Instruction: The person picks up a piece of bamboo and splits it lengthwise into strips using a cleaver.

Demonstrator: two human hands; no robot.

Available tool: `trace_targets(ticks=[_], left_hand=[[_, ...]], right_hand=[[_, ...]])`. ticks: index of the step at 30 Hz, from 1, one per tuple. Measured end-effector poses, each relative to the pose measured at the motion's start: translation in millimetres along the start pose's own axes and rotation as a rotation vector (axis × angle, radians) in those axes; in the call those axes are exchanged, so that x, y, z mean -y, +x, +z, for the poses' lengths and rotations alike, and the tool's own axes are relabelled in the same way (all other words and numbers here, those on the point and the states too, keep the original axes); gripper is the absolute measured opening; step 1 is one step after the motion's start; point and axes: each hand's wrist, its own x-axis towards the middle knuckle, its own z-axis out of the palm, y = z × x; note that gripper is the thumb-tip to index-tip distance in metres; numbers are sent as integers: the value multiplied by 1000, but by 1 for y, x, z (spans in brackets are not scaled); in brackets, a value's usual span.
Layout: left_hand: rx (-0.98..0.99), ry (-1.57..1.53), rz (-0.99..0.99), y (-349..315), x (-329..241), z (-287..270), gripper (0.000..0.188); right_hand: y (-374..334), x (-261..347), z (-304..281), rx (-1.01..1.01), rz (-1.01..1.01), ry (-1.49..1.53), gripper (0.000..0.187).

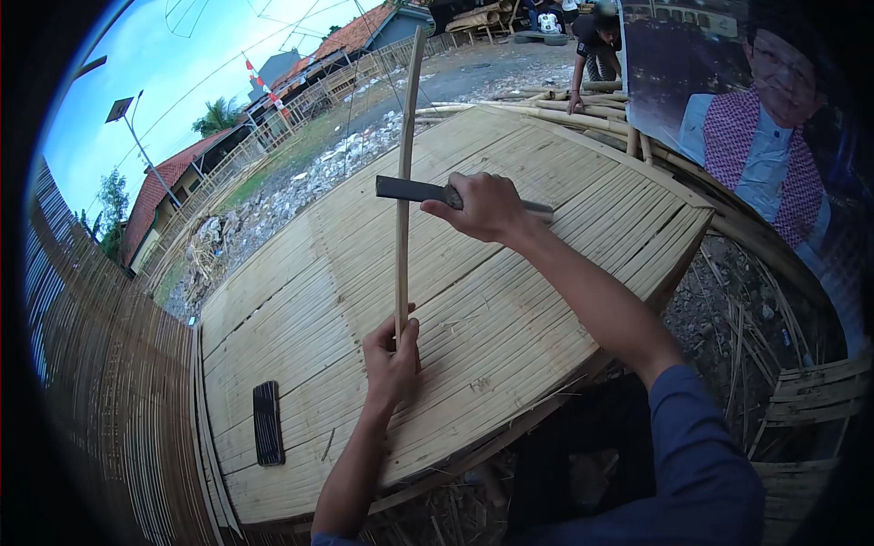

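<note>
My left hand (391,359) has its fingers wrapped around a thin upright bamboo stick (404,182) on the woven bamboo desk (546,300); my right hand (482,207) grips a dark-bladed knife (414,189), its blade against the stick.

Soft, even daylight, faint shadows; sharp centre, fisheye-bent edges, black rim.

Left hand (391,357) holds a bamboo strip (403,182) upright; right hand (484,207) presses a knife (414,189) against it.

A woven bamboo platform (510,300) bears a dark flat rectangular object (268,423) near its left edge.
</note>
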Motion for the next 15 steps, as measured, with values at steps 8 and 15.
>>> trace_targets(ticks=[8, 15], left_hand=[[-18, -172, -114, 3, -6, -6, 30], [-34, -238, -112, 5, -1, -9, 27]], right_hand=[[-11, 15, 11, 288, -125, -58, 70], [-9, -19, 31, 291, -345, 60, 50]])
